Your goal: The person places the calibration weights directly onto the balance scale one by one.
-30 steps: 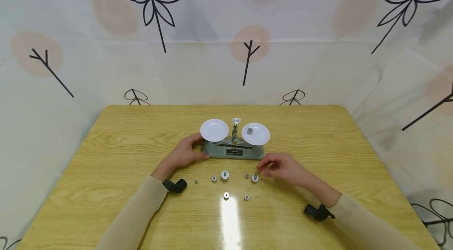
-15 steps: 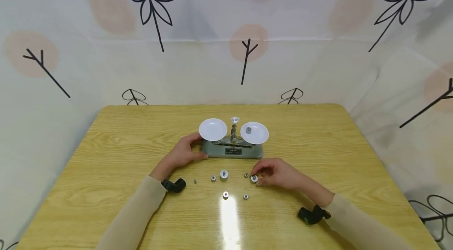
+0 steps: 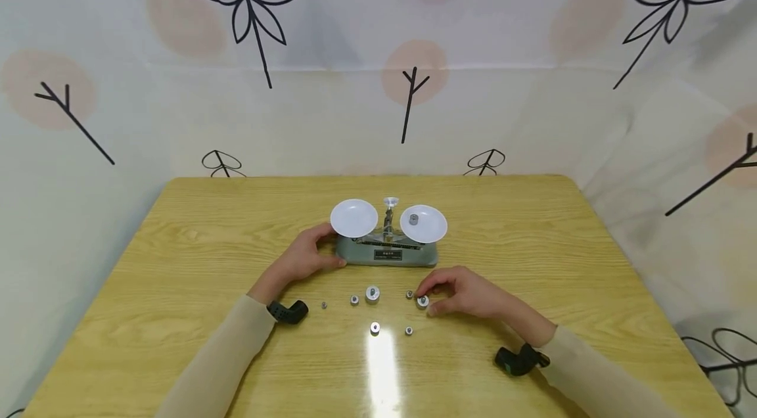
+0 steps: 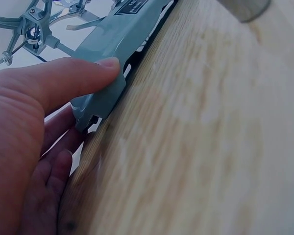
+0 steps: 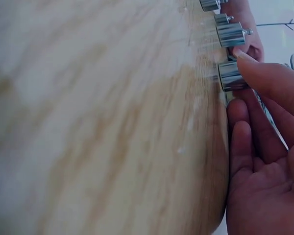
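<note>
A grey-green balance scale stands at the middle of the table, with a white left pan and a white right pan. A small metal weight sits in the right pan. My left hand grips the left end of the base; in the left wrist view the thumb presses its front while the fingers lie behind. In front of the scale's right end, my right hand pinches a metal weight between thumb and fingers. The weight stands upright on the table in the right wrist view.
Close to the pinched weight is a smaller weight. A large weight and several small ones stand in front of the scale, including one nearer the front. Patterned cloth hangs behind the wooden table.
My right hand has moved left and slightly down, and its thumb and fingers have closed round the weight. The left hand keeps its hold on the scale's base. The head view has shifted slightly.
</note>
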